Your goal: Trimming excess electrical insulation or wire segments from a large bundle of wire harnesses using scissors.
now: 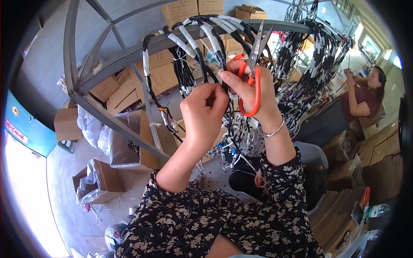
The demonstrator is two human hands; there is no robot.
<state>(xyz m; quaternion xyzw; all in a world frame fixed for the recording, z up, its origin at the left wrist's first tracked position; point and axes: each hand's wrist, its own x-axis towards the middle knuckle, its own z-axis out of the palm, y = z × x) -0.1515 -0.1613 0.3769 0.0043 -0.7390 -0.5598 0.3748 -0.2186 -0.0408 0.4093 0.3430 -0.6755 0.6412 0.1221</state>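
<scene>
In my right hand (266,96) is a pair of scissors (257,50) with red handles, its blades pointing up and slightly apart. The thumb and forefinger of that hand also press at a black wire harness (222,56) wrapped partly in white tape. Curled in a pinch, my left hand (204,112) meets the same harness from the left; its fingertips are partly hidden. The harness hangs over a grey metal rail (122,59), with several others alongside. Below my hands dangles a tangle of wire ends with white and blue connectors (234,148).
A thick mass of harnesses (316,58) hangs on the rail to the right. Beyond it another person (361,96) works with raised hands. Someone sits low beside my right arm. Opened cartons (101,182) stand on the left floor; flattened cardboard (337,215) is stacked at lower right.
</scene>
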